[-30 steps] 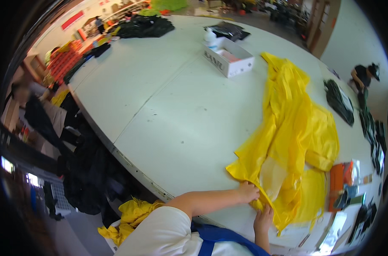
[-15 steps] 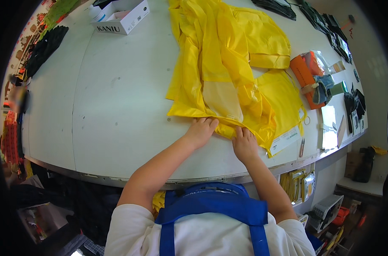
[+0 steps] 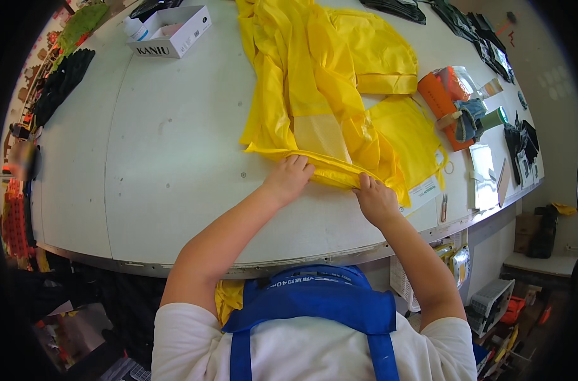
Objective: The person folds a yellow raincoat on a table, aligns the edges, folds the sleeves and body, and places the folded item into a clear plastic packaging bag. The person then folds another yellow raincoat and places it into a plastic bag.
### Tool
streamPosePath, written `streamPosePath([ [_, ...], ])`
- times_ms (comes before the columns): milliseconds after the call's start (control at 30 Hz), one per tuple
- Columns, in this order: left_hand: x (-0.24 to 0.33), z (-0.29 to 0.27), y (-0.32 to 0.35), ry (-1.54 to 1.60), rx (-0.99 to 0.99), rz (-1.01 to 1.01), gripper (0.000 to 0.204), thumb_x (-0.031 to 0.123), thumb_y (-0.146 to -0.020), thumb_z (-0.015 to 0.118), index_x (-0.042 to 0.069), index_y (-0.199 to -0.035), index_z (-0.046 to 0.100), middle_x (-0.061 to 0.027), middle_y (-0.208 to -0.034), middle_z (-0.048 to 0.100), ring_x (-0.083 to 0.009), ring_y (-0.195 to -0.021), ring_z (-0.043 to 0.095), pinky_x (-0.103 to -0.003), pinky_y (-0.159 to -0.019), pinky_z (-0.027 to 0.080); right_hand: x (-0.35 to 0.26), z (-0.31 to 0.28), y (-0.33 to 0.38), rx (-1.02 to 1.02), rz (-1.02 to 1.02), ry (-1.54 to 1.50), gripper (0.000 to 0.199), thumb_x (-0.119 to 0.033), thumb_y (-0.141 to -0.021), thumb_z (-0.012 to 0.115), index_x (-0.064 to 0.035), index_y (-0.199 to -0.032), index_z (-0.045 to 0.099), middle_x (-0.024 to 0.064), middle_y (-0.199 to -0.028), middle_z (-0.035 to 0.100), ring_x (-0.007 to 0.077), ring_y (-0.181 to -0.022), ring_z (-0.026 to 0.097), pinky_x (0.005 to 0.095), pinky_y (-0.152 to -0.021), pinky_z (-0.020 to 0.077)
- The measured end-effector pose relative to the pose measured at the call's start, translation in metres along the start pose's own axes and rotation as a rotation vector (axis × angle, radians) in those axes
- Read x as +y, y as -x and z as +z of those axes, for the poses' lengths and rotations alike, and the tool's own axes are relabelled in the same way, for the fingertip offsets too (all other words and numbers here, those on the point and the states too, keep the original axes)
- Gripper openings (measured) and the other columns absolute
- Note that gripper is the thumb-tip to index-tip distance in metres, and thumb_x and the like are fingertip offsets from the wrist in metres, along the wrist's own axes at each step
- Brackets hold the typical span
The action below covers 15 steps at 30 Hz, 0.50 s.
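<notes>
While the yellow garment (image 3: 327, 82) lies spread on the white table (image 3: 174, 159), we clamp our left hand (image 3: 287, 180) and right hand (image 3: 376, 200) on its near hem, both pinched shut.

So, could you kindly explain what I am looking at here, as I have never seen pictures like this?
This is a wide fisheye view from a camera worn on a person's head, looking down, so straight edges bend. There is no robot: the two bare arms coming up from below are the wearer's own. The left hand and right hand both pinch the near folded edge of a yellow garment spread on a white table. Also on the table are a white box at the far left, an orange packet to the right, and dark items along the far right rim.
</notes>
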<state>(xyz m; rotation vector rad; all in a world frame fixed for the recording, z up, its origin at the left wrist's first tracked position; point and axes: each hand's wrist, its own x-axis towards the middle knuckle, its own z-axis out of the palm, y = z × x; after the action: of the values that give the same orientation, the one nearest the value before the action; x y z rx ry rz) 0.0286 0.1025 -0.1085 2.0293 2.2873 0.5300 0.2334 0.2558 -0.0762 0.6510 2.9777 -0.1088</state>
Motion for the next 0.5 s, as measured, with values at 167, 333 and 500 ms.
streamPosePath([
  [167,0.005,-0.043,0.015,0.088,-0.14,0.051,0.019,0.022,-0.079,0.066,0.007,-0.092,0.064,-0.0086,-0.094,0.06,-0.0268,-0.096,0.055,-0.039,-0.083,0.046,-0.011,-0.044,0.02,0.06,-0.178,0.01,0.013,-0.023,-0.086,0.057,-0.0099,-0.088,0.056,0.0083,-0.087,0.063,0.0264,-0.074,0.063,0.0384,-0.061,0.052],
  [333,0.023,-0.035,0.046,0.21,-0.477,-0.069,0.022,0.025,-0.084,0.059,0.007,-0.096,0.064,-0.0131,-0.085,0.063,-0.0284,-0.093,0.056,-0.04,-0.082,0.045,-0.021,-0.006,0.047,-0.13,-0.182,0.031,0.007,-0.016,-0.078,0.058,-0.0121,-0.083,0.061,0.0077,-0.089,0.063,0.0254,-0.079,0.062,0.0385,-0.065,0.0485],
  [500,0.053,-0.017,0.063,0.028,-0.496,-0.195,0.026,0.02,-0.084,0.054,0.008,-0.105,0.062,-0.0156,-0.09,0.063,-0.0296,-0.092,0.056,-0.042,-0.082,0.045,-0.041,0.045,0.062,0.042,-0.111,-0.007,0.011,-0.02,-0.079,0.06,-0.0128,-0.087,0.063,0.0102,-0.088,0.06,0.0262,-0.092,0.056,0.039,-0.071,0.0464],
])
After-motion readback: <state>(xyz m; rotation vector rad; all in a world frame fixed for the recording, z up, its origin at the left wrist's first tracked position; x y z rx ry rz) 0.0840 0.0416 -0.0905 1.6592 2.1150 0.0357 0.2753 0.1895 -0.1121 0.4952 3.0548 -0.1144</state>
